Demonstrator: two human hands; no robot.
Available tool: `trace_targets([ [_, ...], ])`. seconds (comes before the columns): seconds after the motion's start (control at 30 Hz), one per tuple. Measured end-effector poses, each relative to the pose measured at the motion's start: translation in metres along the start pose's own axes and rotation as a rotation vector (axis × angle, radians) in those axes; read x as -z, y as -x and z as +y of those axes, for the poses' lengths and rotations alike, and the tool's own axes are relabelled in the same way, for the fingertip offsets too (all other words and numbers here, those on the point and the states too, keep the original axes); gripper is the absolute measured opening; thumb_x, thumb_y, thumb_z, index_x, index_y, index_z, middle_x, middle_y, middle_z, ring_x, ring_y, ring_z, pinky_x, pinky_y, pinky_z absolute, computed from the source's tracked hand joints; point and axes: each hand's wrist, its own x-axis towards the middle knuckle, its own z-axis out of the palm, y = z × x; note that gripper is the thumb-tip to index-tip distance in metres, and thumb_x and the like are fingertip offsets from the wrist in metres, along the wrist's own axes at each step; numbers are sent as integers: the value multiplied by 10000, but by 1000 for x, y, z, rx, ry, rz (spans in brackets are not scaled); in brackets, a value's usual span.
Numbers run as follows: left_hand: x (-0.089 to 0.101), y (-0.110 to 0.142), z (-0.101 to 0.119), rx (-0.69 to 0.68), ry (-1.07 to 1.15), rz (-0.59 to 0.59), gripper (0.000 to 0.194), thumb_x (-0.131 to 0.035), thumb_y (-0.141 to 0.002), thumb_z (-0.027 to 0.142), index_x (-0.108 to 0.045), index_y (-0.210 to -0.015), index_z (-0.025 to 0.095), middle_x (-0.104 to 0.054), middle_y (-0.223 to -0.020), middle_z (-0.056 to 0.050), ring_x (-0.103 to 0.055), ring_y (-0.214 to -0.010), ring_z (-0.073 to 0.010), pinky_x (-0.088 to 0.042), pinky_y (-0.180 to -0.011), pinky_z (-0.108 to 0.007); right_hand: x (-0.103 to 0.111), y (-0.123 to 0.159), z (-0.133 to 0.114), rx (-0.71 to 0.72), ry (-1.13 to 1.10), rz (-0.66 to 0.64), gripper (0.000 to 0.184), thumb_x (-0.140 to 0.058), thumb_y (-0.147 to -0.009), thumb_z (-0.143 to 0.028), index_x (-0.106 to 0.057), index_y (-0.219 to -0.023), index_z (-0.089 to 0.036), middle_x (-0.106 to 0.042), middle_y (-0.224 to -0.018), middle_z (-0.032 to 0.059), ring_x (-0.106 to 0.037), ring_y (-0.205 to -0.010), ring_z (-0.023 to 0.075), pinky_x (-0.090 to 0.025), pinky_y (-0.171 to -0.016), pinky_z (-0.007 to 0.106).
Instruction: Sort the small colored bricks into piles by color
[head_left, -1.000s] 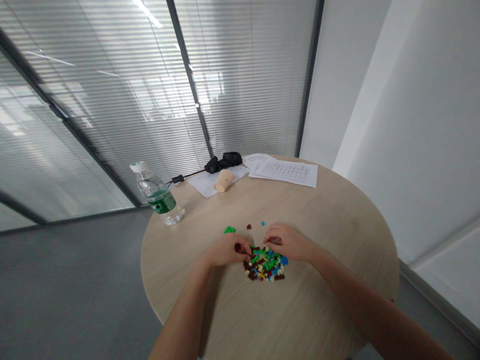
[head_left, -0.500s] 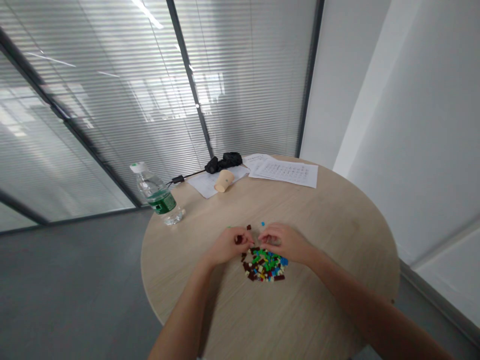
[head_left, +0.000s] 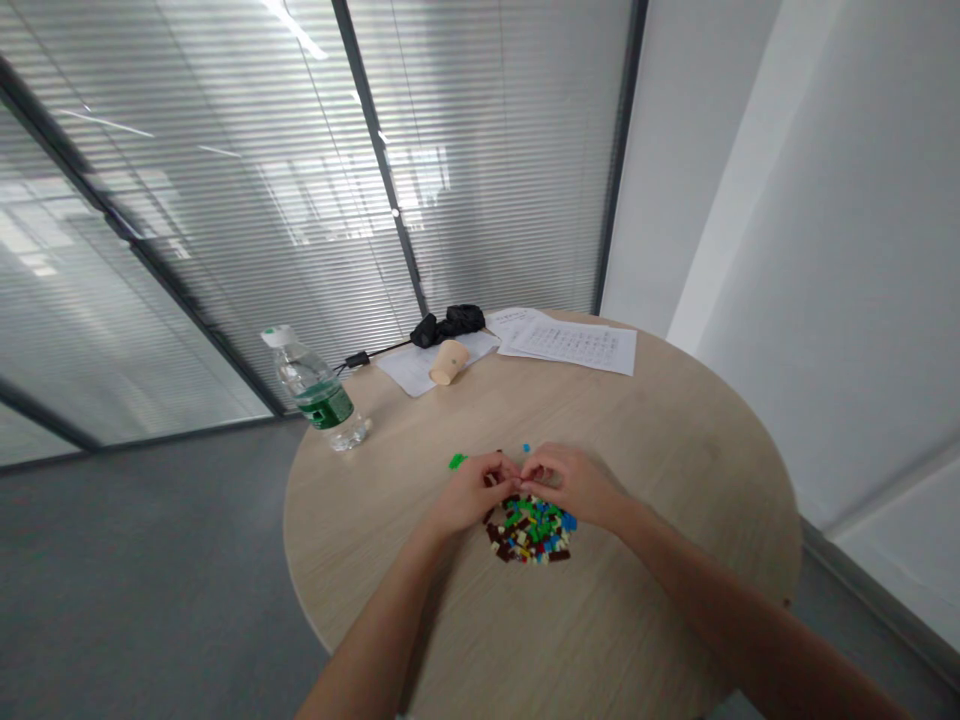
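Observation:
My left hand (head_left: 474, 492) is closed, thumb and fingers pinched together just above the far left of a pile of small building bricks (head_left: 531, 528). A dark brown brick (head_left: 491, 481) shows partly inside its curled fingers. Opposite it, my right hand (head_left: 571, 482) is closed too, its fingertips meeting the left ones. What sits between the touching fingertips is too small to make out. Brown, green, blue, cream and yellow bricks make up the pile. Beyond the hands lie a green brick cluster (head_left: 457, 461) and a single blue brick (head_left: 526, 448).
On the round wooden table (head_left: 637, 610) a clear bottle with a green label (head_left: 327, 404) stands at the left. A paper cup (head_left: 448, 362) lies on its side on a sheet. Printed papers (head_left: 574, 345) and a black bundle (head_left: 459, 320) with a cable sit at the far edge.
My left hand has moved right and slightly away from the pile, until its fingertips met those of the right hand. My right hand has shifted only slightly. The green cluster shows again.

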Motion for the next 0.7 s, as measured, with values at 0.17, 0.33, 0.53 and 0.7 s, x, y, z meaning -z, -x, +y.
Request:
trace_targets([
  [0.17,-4,-4,1,22,36,64,261,-575,-779,383,-612,-740,127,-558,-628,8,-472,-571,-97,-356,-540,-207,2,-1,-1,-56,16,8,115,-608,-847,-288,-656,-800,-194,-660,-769,22,-596,-733,142,-450,-682,252],
  [0.33,-2,-14,-6,56,-181,235,193,-571,-785,325,-630,-755,144,-592,-647,7,-495,-593,-110,-382,-571,-220,1,-1,2,-124,-5,46,116,-565,-844,-213,-668,-894,-197,-686,-862,38,-612,-740,140,-481,-682,254],
  [0.53,9,-20,-15,21,-720,370,118,-555,-816,220,-667,-806,184,-653,-795,-47,-562,-791,-173,-414,-723,-268,1,0,7,-162,65,27,141,-555,-818,-173,-674,-894,-187,-692,-863,48,-609,-732,140,-484,-683,251],
  [0.7,7,-23,-13,-13,-899,322,126,-540,-833,191,-664,-814,189,-675,-820,-56,-555,-867,-208,-424,-735,-288,1,0,9,-163,74,-5,144,-558,-821,-176,-682,-894,-172,-693,-878,58,-609,-756,145,-475,-706,253],
])
